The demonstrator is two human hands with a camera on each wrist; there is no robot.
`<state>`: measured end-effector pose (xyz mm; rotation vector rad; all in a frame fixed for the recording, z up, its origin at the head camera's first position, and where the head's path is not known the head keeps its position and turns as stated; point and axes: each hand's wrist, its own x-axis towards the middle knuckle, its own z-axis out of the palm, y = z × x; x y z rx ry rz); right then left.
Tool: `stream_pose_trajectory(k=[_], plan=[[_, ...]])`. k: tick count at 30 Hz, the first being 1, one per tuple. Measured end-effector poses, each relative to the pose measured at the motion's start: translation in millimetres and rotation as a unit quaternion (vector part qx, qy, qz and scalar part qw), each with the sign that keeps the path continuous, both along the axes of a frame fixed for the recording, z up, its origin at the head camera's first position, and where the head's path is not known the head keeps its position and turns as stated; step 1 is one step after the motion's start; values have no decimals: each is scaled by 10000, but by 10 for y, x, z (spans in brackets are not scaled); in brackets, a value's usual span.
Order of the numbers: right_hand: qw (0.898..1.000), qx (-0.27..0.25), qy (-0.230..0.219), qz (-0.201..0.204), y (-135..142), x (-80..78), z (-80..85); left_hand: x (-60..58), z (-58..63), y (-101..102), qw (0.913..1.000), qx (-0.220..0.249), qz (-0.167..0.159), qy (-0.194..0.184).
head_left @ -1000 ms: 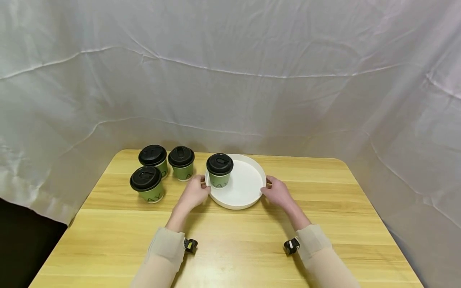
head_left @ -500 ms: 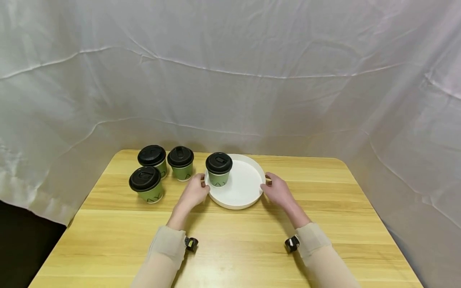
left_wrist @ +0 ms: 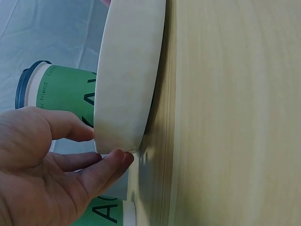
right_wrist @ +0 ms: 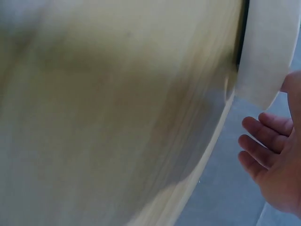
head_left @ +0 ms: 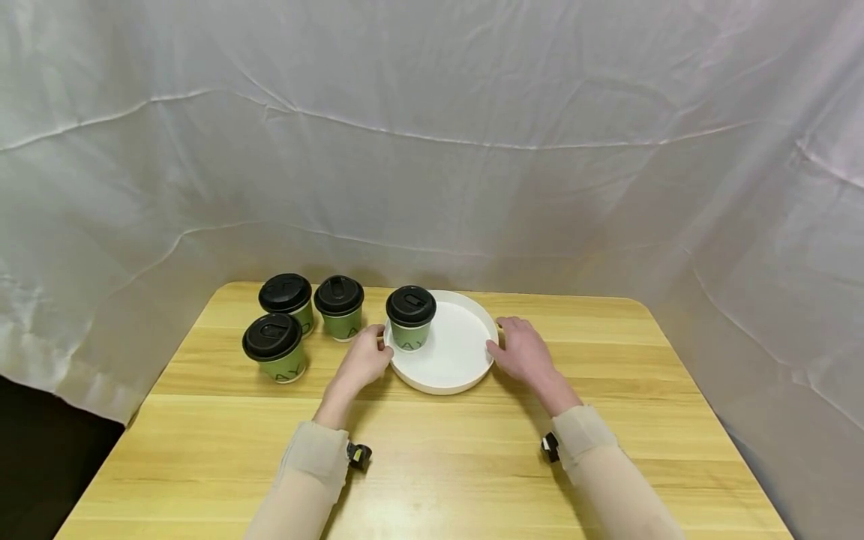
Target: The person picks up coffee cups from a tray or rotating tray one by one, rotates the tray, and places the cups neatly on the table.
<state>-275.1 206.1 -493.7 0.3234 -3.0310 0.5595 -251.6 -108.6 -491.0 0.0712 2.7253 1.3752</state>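
Note:
A round white tray [head_left: 454, 349] lies on the wooden table, a lidded paper coffee cup [head_left: 410, 322] standing upright at its left side. My left hand [head_left: 362, 358] holds the tray's left edge. In the left wrist view its thumb [left_wrist: 75, 128] is at the rim and its fingertips are at the lower wall. At the right edge is my right hand [head_left: 523, 351], fingers loosely spread. The right wrist view shows the thumb near the rim and the fingers [right_wrist: 263, 134] off the tray wall.
Left of the tray stand three more green cups with black lids: a front one [head_left: 273, 345], a back-left one [head_left: 286, 296] and one [head_left: 340, 304] close to my left hand. A pale cloth curtain [head_left: 432, 187] hangs behind the table [head_left: 445, 457].
My right hand's fingers have loosened from the tray's edge, and the hand has turned and shifted slightly. The left hand, tray and cups stay practically where they were.

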Motion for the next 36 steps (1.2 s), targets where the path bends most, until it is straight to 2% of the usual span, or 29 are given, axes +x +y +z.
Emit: stream_pose_trajectory(k=[5, 11, 25, 36], plan=[[9990, 341, 271, 101, -2, -41, -37, 13, 14, 1, 10000, 23, -5, 2], [9982, 471, 337, 143, 4, -64, -51, 6, 10, 0, 10000, 71, -23, 15], [9972, 683, 80, 306, 25, -111, -94, 24, -3, 1, 9999, 116, 17, 12], [9972, 657, 140, 316, 19, -101, -90, 26, -14, 6, 9998, 161, 66, 70]])
